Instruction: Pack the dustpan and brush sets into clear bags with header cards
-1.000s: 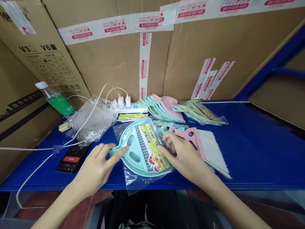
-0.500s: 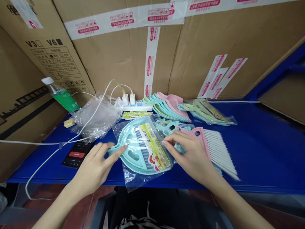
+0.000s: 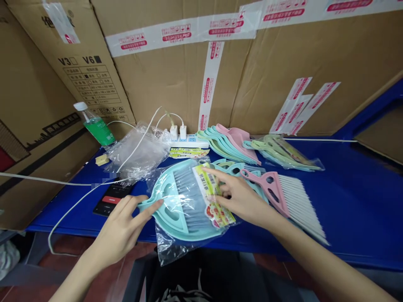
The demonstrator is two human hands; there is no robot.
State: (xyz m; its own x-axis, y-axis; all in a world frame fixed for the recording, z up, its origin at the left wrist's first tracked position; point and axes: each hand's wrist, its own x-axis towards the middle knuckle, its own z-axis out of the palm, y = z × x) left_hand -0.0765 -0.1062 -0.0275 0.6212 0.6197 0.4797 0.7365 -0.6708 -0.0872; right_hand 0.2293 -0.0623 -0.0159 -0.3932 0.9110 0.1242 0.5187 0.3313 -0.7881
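Observation:
A light blue dustpan [image 3: 166, 228] lies in a clear plastic bag [image 3: 176, 249] at the table's front edge. On it rests a matching brush [image 3: 192, 197] with grey-blue bristles. My left hand [image 3: 124, 222] is closed round the dustpan's handle, thumb on top. A yellow-green printed label card [image 3: 209, 188] lies slanted over the bristle ends. My right hand [image 3: 241, 195] grips the card's right side, index finger stretched across its top and the other fingers curled. Just right of that hand is a pink brush [image 3: 273, 191] with white bristles, on top of several blue brushes.
Behind are stacked dustpans [image 3: 225, 142], a bagged green set [image 3: 283, 153], spare label cards [image 3: 189, 152] and a power strip [image 3: 192, 141]. To the left are crumpled plastic bags [image 3: 140, 151], a phone [image 3: 111, 199], white cables and a bottle [image 3: 97, 128]. Cardboard boxes [image 3: 176, 84] wall the back.
The label card has shifted right across the brush, baring more bristles. My right hand has moved onto the card. My left hand keeps the handle; the whole view has shifted slightly.

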